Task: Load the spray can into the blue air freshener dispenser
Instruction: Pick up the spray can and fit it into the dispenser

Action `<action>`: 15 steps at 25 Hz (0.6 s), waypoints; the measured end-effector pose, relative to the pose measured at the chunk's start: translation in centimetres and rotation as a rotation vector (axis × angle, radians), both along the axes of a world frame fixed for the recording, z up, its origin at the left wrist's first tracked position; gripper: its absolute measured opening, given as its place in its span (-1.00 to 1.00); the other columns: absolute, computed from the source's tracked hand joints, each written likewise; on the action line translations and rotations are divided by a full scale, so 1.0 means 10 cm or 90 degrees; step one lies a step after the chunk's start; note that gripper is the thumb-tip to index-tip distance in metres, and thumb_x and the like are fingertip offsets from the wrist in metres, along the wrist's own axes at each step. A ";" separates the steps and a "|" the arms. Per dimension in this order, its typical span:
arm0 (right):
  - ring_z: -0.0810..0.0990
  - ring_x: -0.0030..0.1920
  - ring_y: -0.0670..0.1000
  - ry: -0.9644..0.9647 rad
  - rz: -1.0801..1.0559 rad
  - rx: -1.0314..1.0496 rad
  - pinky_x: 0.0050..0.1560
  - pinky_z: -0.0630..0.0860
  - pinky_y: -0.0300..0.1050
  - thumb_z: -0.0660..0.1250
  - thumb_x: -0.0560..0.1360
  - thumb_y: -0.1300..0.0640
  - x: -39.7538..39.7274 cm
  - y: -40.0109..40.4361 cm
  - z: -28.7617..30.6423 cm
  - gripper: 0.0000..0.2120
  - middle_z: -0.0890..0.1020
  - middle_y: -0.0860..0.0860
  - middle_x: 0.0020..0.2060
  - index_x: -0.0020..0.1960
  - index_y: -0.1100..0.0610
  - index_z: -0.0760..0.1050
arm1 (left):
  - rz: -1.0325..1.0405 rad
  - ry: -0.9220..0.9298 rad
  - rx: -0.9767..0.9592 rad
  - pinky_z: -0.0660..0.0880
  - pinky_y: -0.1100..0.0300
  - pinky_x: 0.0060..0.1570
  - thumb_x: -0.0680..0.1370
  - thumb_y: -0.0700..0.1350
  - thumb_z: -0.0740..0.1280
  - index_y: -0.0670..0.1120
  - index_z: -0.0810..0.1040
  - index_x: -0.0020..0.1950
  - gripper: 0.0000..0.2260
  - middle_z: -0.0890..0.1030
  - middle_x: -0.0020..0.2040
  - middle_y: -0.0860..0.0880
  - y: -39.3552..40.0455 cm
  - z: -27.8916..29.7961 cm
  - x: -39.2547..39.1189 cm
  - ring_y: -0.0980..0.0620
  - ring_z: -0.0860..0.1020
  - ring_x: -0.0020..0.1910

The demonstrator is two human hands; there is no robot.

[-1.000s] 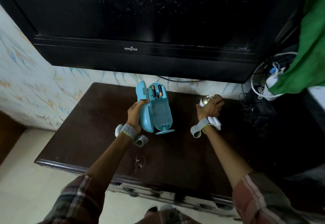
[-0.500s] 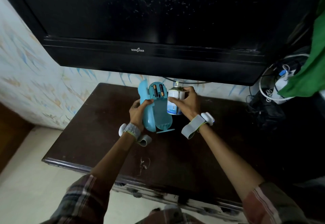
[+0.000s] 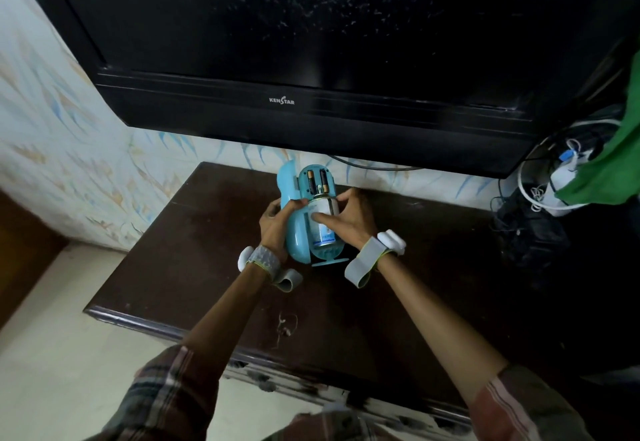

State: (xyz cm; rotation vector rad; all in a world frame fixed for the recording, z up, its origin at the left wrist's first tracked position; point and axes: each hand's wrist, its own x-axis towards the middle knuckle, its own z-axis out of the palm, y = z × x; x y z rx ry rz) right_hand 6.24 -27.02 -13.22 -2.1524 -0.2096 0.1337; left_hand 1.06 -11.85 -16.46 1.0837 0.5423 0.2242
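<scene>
Spray can [image 3: 322, 222] sits upright inside open dispenser [image 3: 298, 233] on table [image 3: 194, 253]. Right hand [image 3: 349, 219] grips can; left hand [image 3: 277, 222] grips dispenser's left shell.

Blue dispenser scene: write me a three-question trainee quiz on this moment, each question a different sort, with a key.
1. True or false: the spray can already sits inside the open body of the blue dispenser.
2. Multiple choice: what shows in the top of the dispenser, above the can? A) a coiled cable B) two batteries C) a green cloth
3. Fill in: the right hand is on the can, while the left hand steadies the dispenser's ____ side.

Key: 1 true; 2 B; 3 left
</scene>
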 end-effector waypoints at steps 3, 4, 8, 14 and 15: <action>0.64 0.02 0.05 0.004 -0.037 0.018 -0.10 0.60 -0.08 0.66 0.14 -0.09 0.01 0.03 -0.11 -0.43 0.64 0.08 0.04 -0.02 0.08 0.46 | -0.013 -0.002 -0.013 0.63 -0.33 0.20 0.22 -0.03 0.65 -0.16 0.62 0.17 -0.43 0.70 0.23 -0.32 0.00 0.00 -0.01 -0.26 0.69 0.07; 0.66 0.00 0.05 -0.005 -0.034 0.013 -0.06 0.63 -0.01 0.65 0.13 -0.11 0.02 0.04 -0.14 -0.44 0.67 0.06 0.02 -0.03 0.05 0.46 | -0.008 0.000 -0.018 0.63 -0.32 0.20 0.24 -0.04 0.65 -0.15 0.61 0.16 -0.45 0.70 0.21 -0.31 0.01 0.00 -0.02 -0.26 0.69 0.07; 0.63 0.07 0.02 0.040 0.000 0.039 0.03 0.62 0.01 0.67 0.13 -0.11 0.08 0.02 -0.22 -0.32 0.63 0.06 0.11 0.11 0.05 0.43 | -0.009 0.004 -0.027 0.67 -0.24 0.13 0.34 -0.09 0.59 -0.17 0.60 0.20 -0.52 0.70 0.20 -0.31 0.05 -0.01 -0.03 -0.25 0.70 0.05; 0.69 0.06 0.02 0.330 0.142 0.265 0.12 0.65 0.06 0.55 0.39 0.24 0.18 -0.07 -0.30 -0.57 0.67 0.12 0.14 0.20 0.12 0.49 | -0.043 -0.007 -0.031 0.57 -0.42 0.25 0.31 -0.05 0.62 -0.26 0.55 0.36 -0.32 0.66 0.30 -0.36 0.07 -0.06 -0.05 -0.31 0.67 0.13; 0.70 0.03 0.03 0.346 0.163 0.295 0.06 0.67 0.03 0.47 0.45 0.31 0.17 -0.08 -0.28 -0.65 0.68 0.11 0.09 0.19 0.12 0.51 | -0.046 -0.008 -0.030 0.57 -0.42 0.25 0.30 -0.05 0.63 -0.26 0.55 0.35 -0.33 0.66 0.30 -0.36 0.07 -0.06 -0.05 -0.30 0.68 0.12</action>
